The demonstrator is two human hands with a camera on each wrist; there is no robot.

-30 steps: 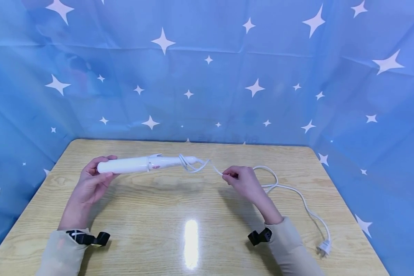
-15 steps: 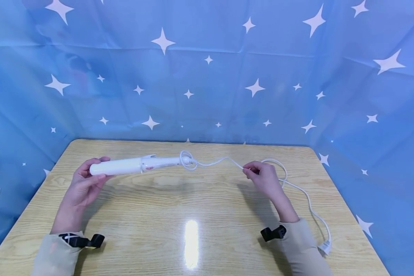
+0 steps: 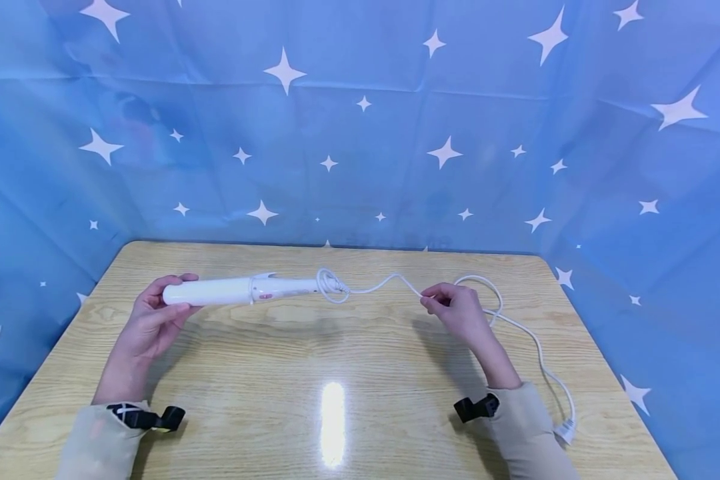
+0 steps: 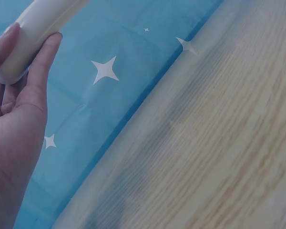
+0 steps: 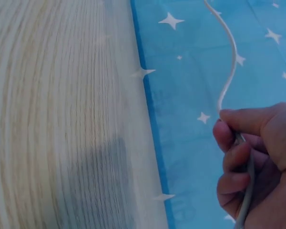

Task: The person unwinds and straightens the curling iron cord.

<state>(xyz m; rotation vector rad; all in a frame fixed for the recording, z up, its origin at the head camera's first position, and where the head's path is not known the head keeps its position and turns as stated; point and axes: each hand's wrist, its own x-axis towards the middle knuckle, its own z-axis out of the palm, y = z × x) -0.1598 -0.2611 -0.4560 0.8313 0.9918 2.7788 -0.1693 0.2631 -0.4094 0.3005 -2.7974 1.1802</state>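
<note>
Clasping a white cylindrical wand (image 3: 234, 291), my left hand (image 3: 151, 325) hovers near the wood-grain surface's (image 3: 258, 393) far-left corner; right hand (image 3: 461, 313) pinches its white cord (image 5: 235, 53).

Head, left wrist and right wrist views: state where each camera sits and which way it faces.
Head: on the head, looking forward and down at the table; left hand, right hand, sleeves show.
Left wrist: on that wrist, looking at the wand; left hand shows.
Right wrist: on that wrist, looking at the cord; right hand shows.
Head and right wrist share the cord and right hand.
</note>
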